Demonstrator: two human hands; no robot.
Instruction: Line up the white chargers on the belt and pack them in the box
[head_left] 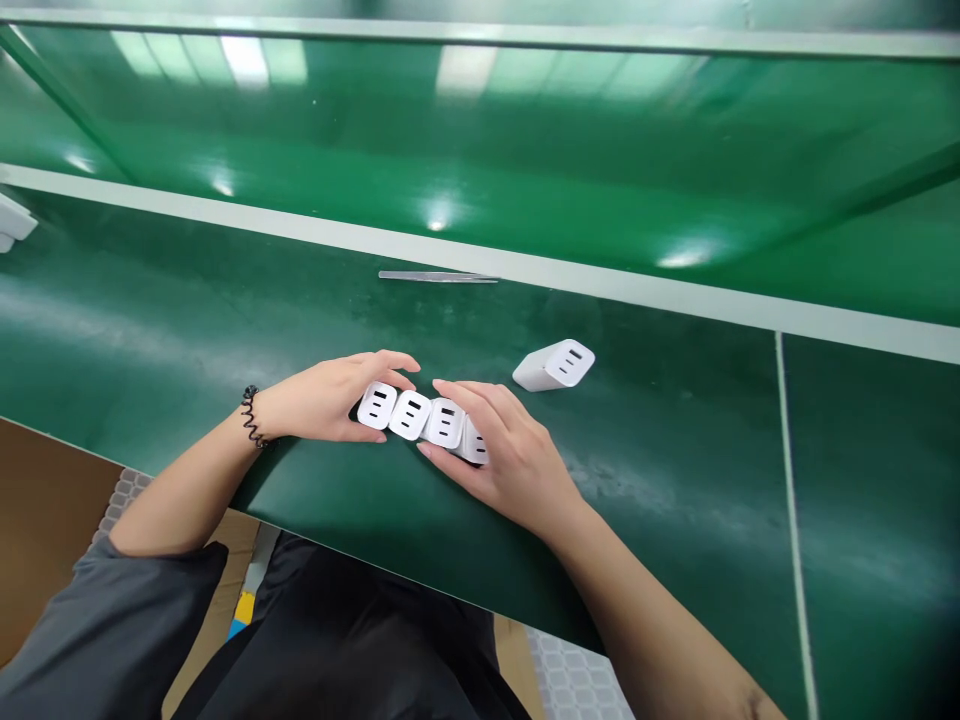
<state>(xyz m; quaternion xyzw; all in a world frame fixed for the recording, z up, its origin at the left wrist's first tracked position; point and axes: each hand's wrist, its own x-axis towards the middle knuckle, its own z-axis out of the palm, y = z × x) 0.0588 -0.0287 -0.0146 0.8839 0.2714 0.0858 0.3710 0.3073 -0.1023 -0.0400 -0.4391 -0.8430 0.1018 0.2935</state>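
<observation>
Several white USB chargers stand side by side in a row on the green bench, their port faces up. Each visible face has one wide dark slot and smaller ones. My left hand curls round the left end of the row, thumb on the near side and fingers on the far side. Round the right end wraps my right hand, its palm and fingers partly hiding the last charger. Apart from the row, another white USB charger sits beyond my right hand, its ports showing.
A thin pair of metal tweezers lies toward the back of the green bench. White objects show at the far left edge. A pale strip and a shiny green panel border the back. Cardboard is below the front edge.
</observation>
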